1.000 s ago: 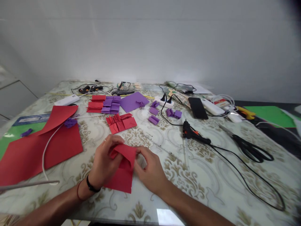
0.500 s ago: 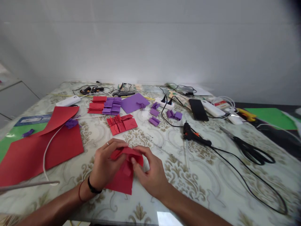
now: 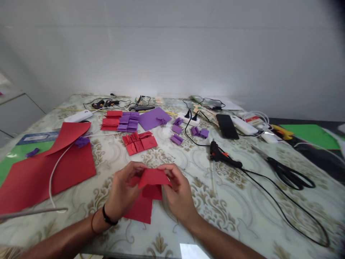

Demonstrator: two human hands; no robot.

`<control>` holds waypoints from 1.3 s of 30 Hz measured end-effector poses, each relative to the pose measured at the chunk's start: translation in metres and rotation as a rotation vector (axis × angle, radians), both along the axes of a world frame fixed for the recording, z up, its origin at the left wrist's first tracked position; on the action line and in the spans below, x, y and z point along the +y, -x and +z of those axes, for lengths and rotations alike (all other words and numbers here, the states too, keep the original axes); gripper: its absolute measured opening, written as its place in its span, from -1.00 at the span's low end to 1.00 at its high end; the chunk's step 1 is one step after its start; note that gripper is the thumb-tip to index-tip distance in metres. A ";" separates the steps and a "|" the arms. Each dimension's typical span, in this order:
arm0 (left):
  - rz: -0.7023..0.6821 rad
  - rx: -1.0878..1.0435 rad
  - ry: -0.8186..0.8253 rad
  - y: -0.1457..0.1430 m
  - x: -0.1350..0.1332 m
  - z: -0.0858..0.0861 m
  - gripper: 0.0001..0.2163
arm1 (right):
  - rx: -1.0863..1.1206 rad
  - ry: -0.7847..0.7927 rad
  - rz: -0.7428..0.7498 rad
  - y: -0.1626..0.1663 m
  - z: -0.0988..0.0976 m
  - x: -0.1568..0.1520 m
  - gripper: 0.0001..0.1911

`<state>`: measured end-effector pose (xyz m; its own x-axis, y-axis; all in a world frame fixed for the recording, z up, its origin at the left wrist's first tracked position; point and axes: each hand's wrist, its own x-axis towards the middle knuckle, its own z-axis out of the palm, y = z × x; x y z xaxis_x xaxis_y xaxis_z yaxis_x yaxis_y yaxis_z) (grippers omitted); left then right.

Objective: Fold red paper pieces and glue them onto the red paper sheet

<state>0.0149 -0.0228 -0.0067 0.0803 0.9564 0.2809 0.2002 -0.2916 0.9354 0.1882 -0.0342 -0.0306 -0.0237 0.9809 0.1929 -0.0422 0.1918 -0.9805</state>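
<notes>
Both hands hold one folded red paper piece (image 3: 152, 180) just above the table near the front edge. My left hand (image 3: 122, 192) pinches its left side with thumb and fingers. My right hand (image 3: 179, 192) grips its upper right edge. The paper's top flap is folded over toward me, and its lower part (image 3: 140, 210) rests on the patterned tabletop (image 3: 229, 201). A dark band sits on my left wrist.
Large red sheets (image 3: 40, 172) lie at the left under a white cable. Folded red pieces (image 3: 138, 142) and purple pieces (image 3: 128, 120) lie beyond my hands. A black glue gun (image 3: 222, 156), scissors (image 3: 289, 174), a phone (image 3: 227, 126) and a power strip (image 3: 188, 117) lie at the right.
The hands have lifted the red paper's upper part and folded its flap over; my right hand moved up from the sheet's side to its top right edge.
</notes>
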 end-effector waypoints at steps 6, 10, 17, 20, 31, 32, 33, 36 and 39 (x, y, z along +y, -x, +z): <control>-0.035 0.006 -0.008 -0.001 0.001 -0.002 -0.80 | 0.072 0.052 0.043 0.007 0.000 0.001 -0.69; -0.038 0.052 -0.076 0.001 -0.002 -0.007 -0.80 | 0.073 0.045 0.007 0.005 0.006 0.002 -0.75; -0.066 0.118 -0.193 0.008 -0.007 -0.010 -0.75 | 0.041 -0.042 -0.105 -0.004 0.014 0.003 -0.71; -0.041 0.071 -0.151 0.007 -0.007 -0.010 -0.79 | 0.030 -0.066 -0.101 -0.004 0.016 0.003 -0.75; -0.174 -0.201 0.069 0.002 -0.006 0.013 -0.87 | -0.200 -0.345 -0.057 0.003 0.002 -0.008 -0.51; -0.164 -0.195 0.029 0.003 -0.006 0.014 -0.87 | -0.221 -0.372 -0.035 0.003 0.003 -0.008 -0.48; -0.149 -0.177 -0.013 0.005 -0.006 0.014 -0.87 | -0.231 -0.390 -0.002 0.003 0.005 -0.007 -0.46; -0.112 -0.046 -0.132 0.010 -0.003 0.014 -0.87 | -0.225 -0.383 0.112 0.000 0.011 -0.005 -0.47; -0.118 0.091 -0.279 0.013 -0.001 0.014 -0.82 | -0.181 -0.281 0.171 -0.006 0.018 -0.002 -0.65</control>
<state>0.0016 -0.0233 0.0069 0.2229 0.8257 0.5182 0.2285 -0.5610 0.7956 0.1941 -0.0361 -0.0129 -0.2412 0.8691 0.4318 0.0719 0.4597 -0.8852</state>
